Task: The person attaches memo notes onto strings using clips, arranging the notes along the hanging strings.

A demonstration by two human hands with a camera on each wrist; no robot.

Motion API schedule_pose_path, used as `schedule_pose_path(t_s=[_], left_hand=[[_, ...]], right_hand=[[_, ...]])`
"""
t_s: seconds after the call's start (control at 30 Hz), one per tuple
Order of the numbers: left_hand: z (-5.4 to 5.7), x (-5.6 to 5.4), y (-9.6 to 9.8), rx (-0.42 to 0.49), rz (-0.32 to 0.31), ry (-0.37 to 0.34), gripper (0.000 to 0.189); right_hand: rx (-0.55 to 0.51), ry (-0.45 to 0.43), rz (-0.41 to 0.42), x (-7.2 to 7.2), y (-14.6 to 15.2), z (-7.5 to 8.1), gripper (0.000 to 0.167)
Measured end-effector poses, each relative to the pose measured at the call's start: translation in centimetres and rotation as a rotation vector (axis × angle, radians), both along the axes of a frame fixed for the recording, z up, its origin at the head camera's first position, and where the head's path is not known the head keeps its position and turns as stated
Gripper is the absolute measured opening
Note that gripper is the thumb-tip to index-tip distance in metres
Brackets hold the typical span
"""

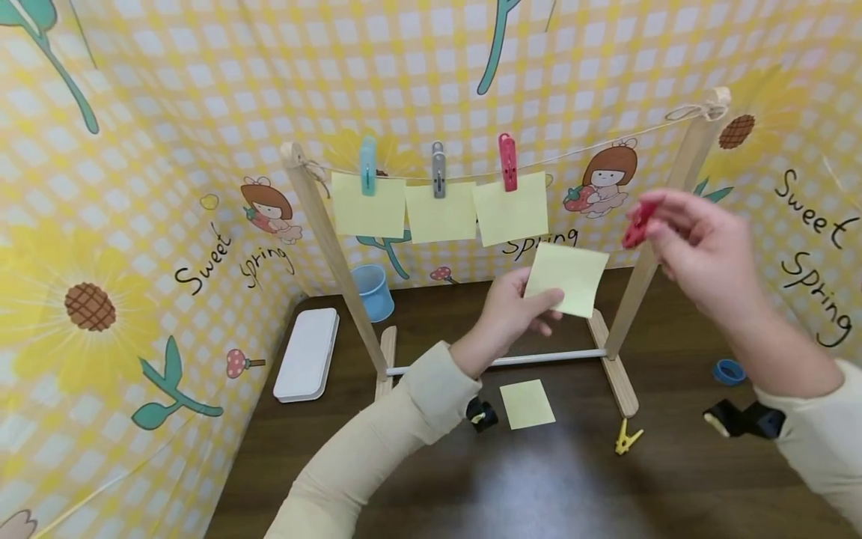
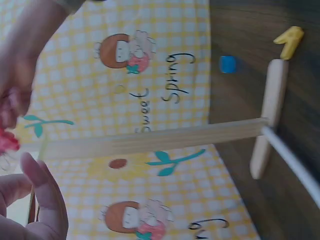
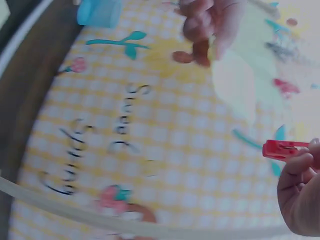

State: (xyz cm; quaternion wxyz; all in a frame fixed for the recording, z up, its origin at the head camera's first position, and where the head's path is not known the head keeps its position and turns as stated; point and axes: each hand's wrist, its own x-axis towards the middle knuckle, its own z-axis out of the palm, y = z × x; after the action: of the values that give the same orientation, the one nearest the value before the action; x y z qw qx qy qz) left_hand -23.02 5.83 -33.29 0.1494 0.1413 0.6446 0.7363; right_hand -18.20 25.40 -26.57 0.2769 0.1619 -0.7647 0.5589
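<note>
R hand [image 1: 707, 251]: thumb + fingers pinching red peg [image 1: 638, 224], midair nr R post [image 1: 636, 299].
L hand [image 1: 515, 303]: thumb in front, fingers behind, gripping ylw note [image 1: 569, 275], midair below string [image 1: 599, 144].
Tbl note [image 1: 528, 405]: flat on dk table [image 1: 431, 486], left of ylw peg [image 1: 626, 438].
Hung notes [image 1: 441, 217]: 3 on string, w/ blue peg [image 1: 367, 166], gry peg [image 1: 439, 171], 2nd red peg [image 1: 508, 162].
Blue cup [image 1: 374, 293]: on table behind L post [image 1: 330, 243].

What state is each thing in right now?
Left grip: pinching sticky note
Right grip: pinching red clothespin
String: tied to both posts
Blue clothespin: clipped on string
Gray clothespin: clipped on string
Hanging red clothespin: clipped on string
Three hanging notes: clipped up
Loose sticky note: flat on table
Yellow clothespin: unclipped, on table
Blue cup: upright
White case: looks closed
</note>
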Motion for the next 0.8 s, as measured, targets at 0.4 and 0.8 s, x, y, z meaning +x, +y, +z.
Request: schedule_pose_path(t_s=[0.4,0.8], left_hand=[[5.7,-1.5,3.4,0.148,0.027,-0.023,0.014],[7.1,-2.3,4.9,0.231,0.061,-0.074,0.006]], right_hand=[[-0.396,0.003,0.119,-2.9,-2.7,8.4,0.009],[-0.397,-0.098,0.088,-5.3,-3.6,9.7,0.012]])
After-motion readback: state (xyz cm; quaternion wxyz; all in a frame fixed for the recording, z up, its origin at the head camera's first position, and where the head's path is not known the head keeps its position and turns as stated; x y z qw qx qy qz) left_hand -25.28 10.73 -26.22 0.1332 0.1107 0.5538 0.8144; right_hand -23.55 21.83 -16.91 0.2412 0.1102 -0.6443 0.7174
